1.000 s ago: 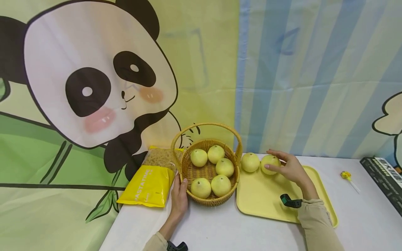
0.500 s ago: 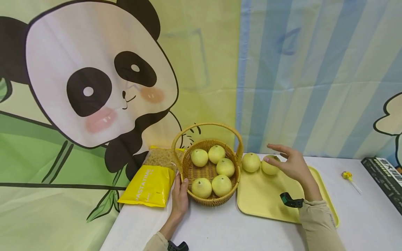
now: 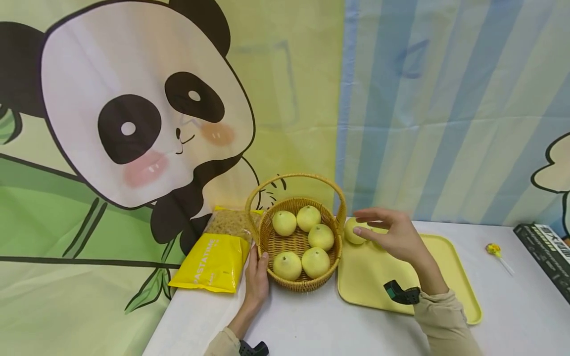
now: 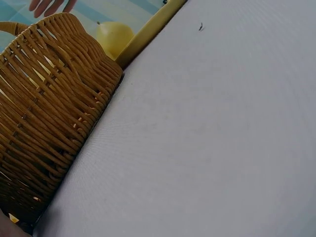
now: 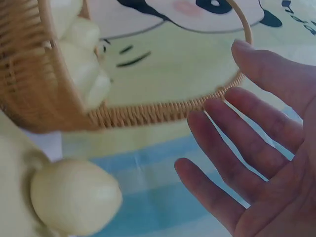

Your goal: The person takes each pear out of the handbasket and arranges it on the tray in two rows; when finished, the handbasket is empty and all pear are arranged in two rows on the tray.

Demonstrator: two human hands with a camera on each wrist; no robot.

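left hand (image 3: 257, 284) touching wicker basket (image 3: 307, 285), pale fruit (image 3: 315, 262) inside, right hand (image 3: 403, 237) over yellow tray (image 3: 365, 279)

The left arm (image 3: 238, 326) reaches forward from the lower edge of the head view, its wrist (image 3: 248, 307) nearly straight. The left grip (image 3: 257, 282) points away from the body, fingers extended, thumb on the inner side. The right arm (image 3: 447, 319) angles inward, and the right grip (image 3: 398, 235) hangs raised and unloaded, fingers spread and slightly bent toward the left, thumb (image 5: 266, 66) held well apart from them.
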